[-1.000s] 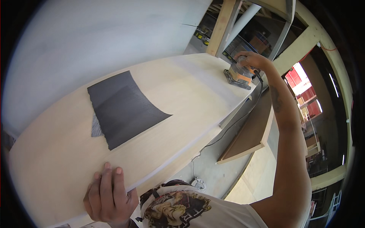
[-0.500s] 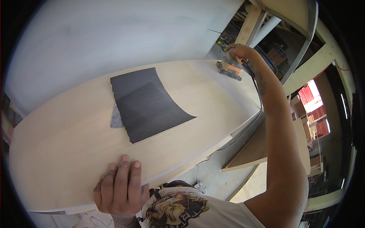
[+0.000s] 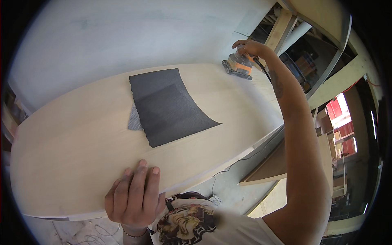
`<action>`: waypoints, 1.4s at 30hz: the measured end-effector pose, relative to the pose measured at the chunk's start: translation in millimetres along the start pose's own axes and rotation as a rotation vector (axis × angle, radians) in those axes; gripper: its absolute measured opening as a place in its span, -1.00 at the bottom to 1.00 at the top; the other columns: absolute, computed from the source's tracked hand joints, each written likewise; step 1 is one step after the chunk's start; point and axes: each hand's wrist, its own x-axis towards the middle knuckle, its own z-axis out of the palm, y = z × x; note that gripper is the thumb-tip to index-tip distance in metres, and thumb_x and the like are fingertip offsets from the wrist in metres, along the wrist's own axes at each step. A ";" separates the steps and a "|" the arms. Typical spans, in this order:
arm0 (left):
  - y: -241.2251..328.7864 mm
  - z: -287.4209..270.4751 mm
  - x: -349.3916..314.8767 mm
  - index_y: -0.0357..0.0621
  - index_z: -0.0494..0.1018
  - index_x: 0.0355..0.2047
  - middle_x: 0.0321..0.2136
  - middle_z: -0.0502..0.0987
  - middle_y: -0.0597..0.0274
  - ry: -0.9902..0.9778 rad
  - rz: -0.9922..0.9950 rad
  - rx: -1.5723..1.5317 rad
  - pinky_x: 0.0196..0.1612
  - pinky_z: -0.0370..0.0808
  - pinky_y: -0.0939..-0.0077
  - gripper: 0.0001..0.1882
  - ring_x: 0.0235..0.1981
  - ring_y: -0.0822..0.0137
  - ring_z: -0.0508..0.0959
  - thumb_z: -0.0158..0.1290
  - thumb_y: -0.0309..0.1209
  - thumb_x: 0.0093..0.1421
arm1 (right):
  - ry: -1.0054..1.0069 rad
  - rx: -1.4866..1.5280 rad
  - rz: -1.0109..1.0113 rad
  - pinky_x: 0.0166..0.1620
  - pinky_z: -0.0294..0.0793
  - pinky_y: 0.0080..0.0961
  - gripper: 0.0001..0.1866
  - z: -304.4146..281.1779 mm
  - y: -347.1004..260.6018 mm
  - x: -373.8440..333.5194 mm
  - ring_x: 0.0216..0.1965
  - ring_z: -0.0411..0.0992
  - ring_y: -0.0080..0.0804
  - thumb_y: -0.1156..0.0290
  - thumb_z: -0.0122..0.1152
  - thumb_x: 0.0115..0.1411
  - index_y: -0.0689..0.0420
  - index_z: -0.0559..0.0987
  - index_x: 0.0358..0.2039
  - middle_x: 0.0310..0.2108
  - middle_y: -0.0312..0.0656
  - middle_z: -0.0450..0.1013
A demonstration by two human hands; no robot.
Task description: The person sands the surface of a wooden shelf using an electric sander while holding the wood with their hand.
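At the far right end of a pale wooden panel (image 3: 77, 143), my right hand (image 3: 250, 48) grips the top of an orange and black power sander (image 3: 240, 65). The sander's flat pad rests on the panel, and its cord trails back beneath my forearm. My left hand (image 3: 136, 194) lies on the panel's near edge, fingers stretched out, holding nothing. Between my hands lies a dark grey sheet of sandpaper (image 3: 173, 112) with one ragged side and a curved right side. A lighter grey scrap (image 3: 135, 119) pokes out from under its left side.
A pale blue-white wall (image 3: 122, 36) rises behind the panel's far edge. To the right stand wooden framing (image 3: 332, 87) and a curved wooden piece (image 3: 267, 165) below panel height. A dark cord (image 3: 234, 163) hangs along the near edge; more cables (image 3: 96, 232) lie on the floor.
The sander has slid left along the far end of the panel, closer to the sandpaper, with my right hand on it. My left hand stays on the near edge; the view has shifted slightly.
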 end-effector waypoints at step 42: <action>-1.0 -44.9 -48.8 -0.02 0.63 0.00 0.01 0.67 0.23 0.110 0.094 -0.142 -0.08 0.53 0.45 -0.69 -0.05 0.32 0.65 0.05 -0.30 0.32 | -0.006 0.031 -0.113 0.10 0.45 -0.49 -0.50 -8.4 41.4 -249.5 0.01 0.45 -0.43 0.45 0.26 0.12 0.20 0.54 0.12 0.00 -0.15 0.53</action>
